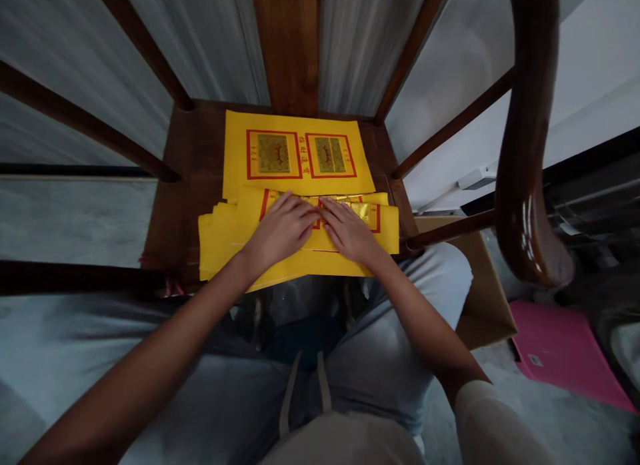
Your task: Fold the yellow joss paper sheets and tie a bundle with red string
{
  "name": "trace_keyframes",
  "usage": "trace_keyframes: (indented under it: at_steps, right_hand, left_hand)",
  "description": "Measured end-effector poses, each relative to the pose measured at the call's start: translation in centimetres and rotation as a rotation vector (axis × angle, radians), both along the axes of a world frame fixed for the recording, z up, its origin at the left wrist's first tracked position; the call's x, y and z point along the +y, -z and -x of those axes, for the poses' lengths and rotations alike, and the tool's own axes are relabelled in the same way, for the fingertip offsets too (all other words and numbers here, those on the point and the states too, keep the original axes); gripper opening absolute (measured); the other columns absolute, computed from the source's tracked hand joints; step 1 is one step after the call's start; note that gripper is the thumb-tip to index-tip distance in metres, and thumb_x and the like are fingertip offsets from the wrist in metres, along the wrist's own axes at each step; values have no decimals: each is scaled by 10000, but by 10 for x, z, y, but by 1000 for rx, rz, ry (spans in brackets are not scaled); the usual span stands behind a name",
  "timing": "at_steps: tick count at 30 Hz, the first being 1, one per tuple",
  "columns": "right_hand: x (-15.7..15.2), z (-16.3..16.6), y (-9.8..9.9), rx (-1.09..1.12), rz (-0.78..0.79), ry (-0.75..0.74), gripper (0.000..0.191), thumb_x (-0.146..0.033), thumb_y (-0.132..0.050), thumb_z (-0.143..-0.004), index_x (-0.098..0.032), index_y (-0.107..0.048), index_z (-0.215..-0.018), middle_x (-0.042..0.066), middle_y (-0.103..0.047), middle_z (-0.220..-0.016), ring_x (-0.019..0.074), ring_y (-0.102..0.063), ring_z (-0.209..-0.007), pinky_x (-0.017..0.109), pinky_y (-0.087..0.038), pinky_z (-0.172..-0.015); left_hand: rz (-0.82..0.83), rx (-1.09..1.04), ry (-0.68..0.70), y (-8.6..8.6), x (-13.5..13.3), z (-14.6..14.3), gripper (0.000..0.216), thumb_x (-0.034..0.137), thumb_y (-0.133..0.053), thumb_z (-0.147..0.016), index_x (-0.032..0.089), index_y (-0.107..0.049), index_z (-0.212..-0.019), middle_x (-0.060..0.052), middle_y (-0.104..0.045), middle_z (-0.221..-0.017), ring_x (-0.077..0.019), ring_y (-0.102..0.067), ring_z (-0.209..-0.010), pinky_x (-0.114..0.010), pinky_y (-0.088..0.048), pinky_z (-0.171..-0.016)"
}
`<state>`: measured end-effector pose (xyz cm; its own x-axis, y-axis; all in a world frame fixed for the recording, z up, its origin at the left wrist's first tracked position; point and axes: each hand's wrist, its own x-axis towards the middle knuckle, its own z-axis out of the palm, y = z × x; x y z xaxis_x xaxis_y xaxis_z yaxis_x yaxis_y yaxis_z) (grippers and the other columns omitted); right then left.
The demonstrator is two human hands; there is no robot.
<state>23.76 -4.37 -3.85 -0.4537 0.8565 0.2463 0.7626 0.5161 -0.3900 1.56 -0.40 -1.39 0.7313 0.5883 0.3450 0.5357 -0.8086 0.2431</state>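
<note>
My left hand (283,228) lies palm down on a yellow paper sheet (230,228) with red print and gold foil, its fingers stretched out. Beside it, my right hand (347,228) rests flat on the same sheet, fingertips close to those of the left. Under both hands are several overlapping yellow sheets, their edges showing at the left and along the front. Farther back lies a flat yellow sheet (300,122) with two red-framed squares, each with a dark gold patch. My palms hide part of the print.
The papers lie on a dark wooden chair seat (173,205) with a slatted back (287,45) and a curved armrest (530,152) at right. A cardboard box (483,278) and a pink plastic piece (565,352) are on the floor to the right.
</note>
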Motion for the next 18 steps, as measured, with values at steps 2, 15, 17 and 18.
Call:
trace_keyframes:
  at_steps: [2,15,17,18]
  right_hand:
    - [1,-1,1,8,8,2,474,-294,-384,-1110,-160,-525,-1542,170,-483,-1660,257,-406,-1589,537,-312,-1329]
    - [-10,-12,-11,-46,172,185,581,-392,-350,-1106,-233,-373,-1665,47,-371,-1737,219,-274,-1648,501,-160,-1366]
    - [-16,-22,-11,-61,199,242,594,-414,-331,-1110,-249,-336,-1680,33,-329,-1755,222,-236,-1660,519,-148,-1364]
    - [-19,-27,-10,-72,209,270,601,-425,-321,-1111,-249,-322,-1685,35,-310,-1762,222,-222,-1664,523,-145,-1362]
  left_hand:
    - [2,-5,-8,2,4,-6,343,206,-476,-1026,186,-758,-1219,-140,-732,-1324,-324,-638,-1266,-609,-415,-1215]
    - [139,147,-200,12,-11,-4,648,389,-310,-1092,32,-419,-1622,-191,-405,-1694,-349,-314,-1612,-545,-206,-1336]
    - [158,137,-221,12,-11,1,678,439,-323,-1091,41,-401,-1633,-181,-391,-1704,-340,-302,-1619,-533,-209,-1337]
    - [165,130,-231,13,-12,5,692,465,-333,-1089,52,-389,-1642,-176,-382,-1710,-338,-292,-1623,-532,-212,-1336]
